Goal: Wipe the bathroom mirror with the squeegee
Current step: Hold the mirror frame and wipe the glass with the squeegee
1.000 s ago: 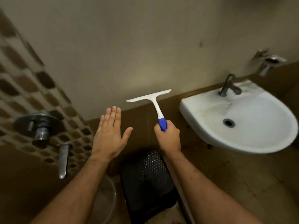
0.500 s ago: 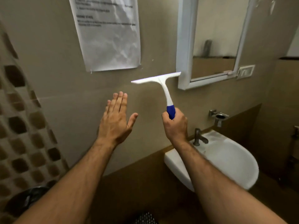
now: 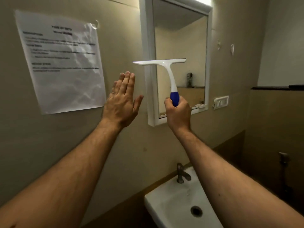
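At frame centre, the right hand (image 3: 178, 115) grips the squeegee (image 3: 166, 69) handle, blade raised level before the mirror (image 3: 181, 51), apparently to start wiping; the left hand (image 3: 122, 102) hovers flat, fingers together, empty.

- Your squeegee (image 3: 166, 69): smooth white plastic, glossy blue grip.
- Mirror (image 3: 181, 60): shiny glass in a smooth white frame.
- Notice (image 3: 64, 63): creased, crumpled matt paper.
- Sink (image 3: 172, 204): glossy white ceramic.
- Tap (image 3: 181, 175): dull grey metal.
- Wall (image 3: 121, 30): smooth beige tile, faint sheen.

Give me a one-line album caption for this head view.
Right hand raises a squeegee before the white-framed mirror; left hand open beside it.
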